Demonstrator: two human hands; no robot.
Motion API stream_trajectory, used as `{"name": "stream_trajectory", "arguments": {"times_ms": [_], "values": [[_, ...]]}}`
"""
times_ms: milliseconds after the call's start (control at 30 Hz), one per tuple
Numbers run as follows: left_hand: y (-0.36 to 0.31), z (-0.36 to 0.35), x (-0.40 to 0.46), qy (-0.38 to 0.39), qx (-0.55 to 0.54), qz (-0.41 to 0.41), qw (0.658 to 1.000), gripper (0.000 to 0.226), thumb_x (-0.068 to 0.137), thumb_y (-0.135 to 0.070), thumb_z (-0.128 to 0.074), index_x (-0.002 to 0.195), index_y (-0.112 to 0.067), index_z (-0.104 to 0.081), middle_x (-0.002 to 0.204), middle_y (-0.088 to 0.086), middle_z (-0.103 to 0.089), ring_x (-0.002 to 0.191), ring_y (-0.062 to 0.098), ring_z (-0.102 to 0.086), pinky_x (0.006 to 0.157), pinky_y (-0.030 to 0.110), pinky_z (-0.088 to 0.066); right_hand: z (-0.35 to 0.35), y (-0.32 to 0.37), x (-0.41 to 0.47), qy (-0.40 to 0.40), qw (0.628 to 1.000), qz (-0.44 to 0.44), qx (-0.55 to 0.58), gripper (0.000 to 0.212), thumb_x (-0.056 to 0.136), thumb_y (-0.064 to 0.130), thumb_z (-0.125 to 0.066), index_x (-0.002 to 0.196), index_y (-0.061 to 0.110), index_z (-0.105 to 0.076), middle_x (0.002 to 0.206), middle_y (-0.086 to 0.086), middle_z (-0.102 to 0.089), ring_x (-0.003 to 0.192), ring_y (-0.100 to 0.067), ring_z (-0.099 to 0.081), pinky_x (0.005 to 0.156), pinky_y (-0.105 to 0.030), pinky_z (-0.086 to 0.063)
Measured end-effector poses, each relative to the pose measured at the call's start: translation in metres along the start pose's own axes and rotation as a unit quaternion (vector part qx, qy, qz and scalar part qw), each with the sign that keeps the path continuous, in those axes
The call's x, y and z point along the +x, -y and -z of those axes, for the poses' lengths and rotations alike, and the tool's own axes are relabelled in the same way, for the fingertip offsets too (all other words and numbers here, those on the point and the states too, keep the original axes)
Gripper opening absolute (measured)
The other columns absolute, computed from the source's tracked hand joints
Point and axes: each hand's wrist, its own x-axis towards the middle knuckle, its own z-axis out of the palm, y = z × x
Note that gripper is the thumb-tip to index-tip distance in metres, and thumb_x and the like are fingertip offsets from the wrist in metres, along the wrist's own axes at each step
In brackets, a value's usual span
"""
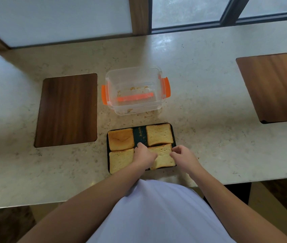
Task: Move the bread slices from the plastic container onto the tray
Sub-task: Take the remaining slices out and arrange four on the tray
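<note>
Now settling the last of four bread slices (163,157) onto the dark tray (140,133) at the near edge of the stone counter (209,95) — left hand (143,156) curled with its fingers pressed at the slice's left edge, right hand (183,156) pinching narrowly at its right edge. Lying flat already on the tray: three other slices, at far left (120,139), far right (158,135) and near left (120,160). Standing just beyond the tray, the clear plastic container (134,88) with orange clips, holding only crumbs and no bread. Handling, by the look of it, as light, soft and crumbly stuff — likely tearing or denting under a hard squeeze. Best gripping lightly at opposite crust edges, or supporting from beneath, not pinching the middle. Flanking the scene, two wooden boards, left (66,110) and right (272,86).
</note>
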Motion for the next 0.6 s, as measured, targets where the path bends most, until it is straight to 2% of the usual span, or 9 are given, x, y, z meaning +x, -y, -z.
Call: {"name": "stream_trajectory", "arguments": {"times_ms": [100, 167, 233, 300, 367, 433, 500, 567, 600], "values": [[0.006, -0.003, -0.001, 0.028, -0.02, -0.003, 0.999, 0.058, 0.096, -0.019, -0.059, 0.146, -0.003, -0.036, 0.125, 0.012, -0.057, 0.094, 0.02, -0.058, 0.064, 0.029, -0.045, 0.0, -0.001, 0.001, -0.001, 1.0, 0.004, -0.025, 0.037, 0.096, 0.025, -0.054, 0.131, 0.014, -0.058, 0.122, -0.001, -0.064, 0.1, -0.012, -0.054, 0.082, -0.027, -0.042], [0.008, -0.006, 0.0, 0.033, -0.047, -0.01, 0.998, 0.053, 0.097, -0.018, -0.055, 0.146, -0.006, -0.039, 0.103, 0.001, -0.055, 0.078, 0.01, -0.049, 0.059, 0.025, -0.039, 0.002, -0.001, 0.002, -0.002, 1.0, 0.003, -0.026, 0.038, 0.096, 0.024, -0.053, 0.132, 0.014, -0.058, 0.121, 0.0, -0.063, 0.101, -0.013, -0.054, 0.083, -0.028, -0.042], [0.008, -0.008, 0.003, 0.029, -0.071, -0.017, 0.997, 0.051, 0.097, -0.018, -0.053, 0.146, -0.008, -0.042, 0.089, -0.008, -0.048, 0.075, 0.007, -0.048, 0.06, 0.024, -0.039, 0.005, -0.001, 0.003, -0.005, 1.0, -0.001, -0.027, 0.038, 0.096, 0.024, -0.052, 0.132, 0.013, -0.058, 0.114, 0.002, -0.061, 0.101, -0.014, -0.055, 0.083, -0.029, -0.043], [0.008, -0.007, 0.004, 0.029, -0.091, -0.018, 0.995, 0.052, 0.097, -0.018, -0.052, 0.147, -0.01, -0.043, 0.088, -0.009, -0.049, 0.077, 0.009, -0.052, 0.066, 0.027, -0.045, 0.007, -0.001, 0.004, -0.004, 0.999, -0.002, -0.032, 0.038, 0.096, 0.023, -0.051, 0.132, 0.012, -0.058, 0.114, 0.002, -0.061, 0.102, -0.015, -0.056, 0.083, -0.03, -0.044], [0.01, -0.006, 0.003, 0.04, -0.101, -0.02, 0.994, 0.054, 0.097, -0.018, -0.053, 0.15, -0.011, -0.042, 0.101, -0.006, -0.056, 0.084, 0.01, -0.055, 0.08, 0.033, -0.054, 0.008, 0.001, 0.004, -0.001, 0.999, 0.0, -0.046, 0.038, 0.096, 0.022, -0.051, 0.133, 0.012, -0.057, 0.12, -0.001, -0.064, 0.103, -0.016, -0.056, 0.084, -0.03, -0.045], [0.015, -0.006, 0.003, 0.048, -0.104, -0.025, 0.993, 0.055, 0.097, -0.018, -0.052, 0.15, -0.013, -0.042, 0.124, 0.004, -0.059, 0.096, 0.015, -0.058, 0.097, 0.042, -0.055, 0.007, 0.003, 0.004, 0.004, 0.998, 0.003, -0.063, 0.039, 0.095, 0.022, -0.051, 0.133, 0.012, -0.057, 0.122, -0.004, -0.064, 0.103, -0.017, -0.058, 0.085, -0.032, -0.048], [0.019, -0.004, 0.003, 0.052, -0.113, -0.027, 0.992, 0.052, 0.098, -0.017, -0.049, 0.149, -0.016, -0.044, 0.122, 0.005, -0.062, 0.098, 0.018, -0.06, 0.097, 0.045, -0.056, 0.006, 0.004, 0.003, 0.015, 0.997, 0.0, -0.078, 0.04, 0.095, 0.022, -0.05, 0.133, 0.011, -0.056, 0.122, -0.005, -0.064, 0.105, -0.02, -0.06, 0.088, -0.036, -0.051], [0.023, -0.002, 0.004, 0.061, -0.128, -0.028, 0.99, 0.05, 0.098, -0.017, -0.046, 0.148, -0.017, -0.046, 0.11, 0.002, -0.062, 0.095, 0.018, -0.062, 0.089, 0.041, -0.059, 0.006, 0.006, 0.002, 0.023, 0.995, 0.0, -0.098, 0.04, 0.095, 0.024, -0.05, 0.133, 0.01, -0.056, 0.121, -0.006, -0.064, 0.105, -0.022, -0.06, 0.089, -0.038, -0.052], [0.023, 0.0, 0.004, 0.067, -0.133, -0.028, 0.988, 0.05, 0.099, -0.017, -0.046, 0.148, -0.016, -0.046, 0.111, 0.002, -0.061, 0.098, 0.019, -0.063, 0.086, 0.039, -0.059, 0.005, 0.007, 0.002, 0.026, 0.994, 0.002, -0.108, 0.041, 0.095, 0.025, -0.051, 0.133, 0.01, -0.056, 0.12, -0.007, -0.064, 0.104, -0.022, -0.06, 0.087, -0.038, -0.052]]}}
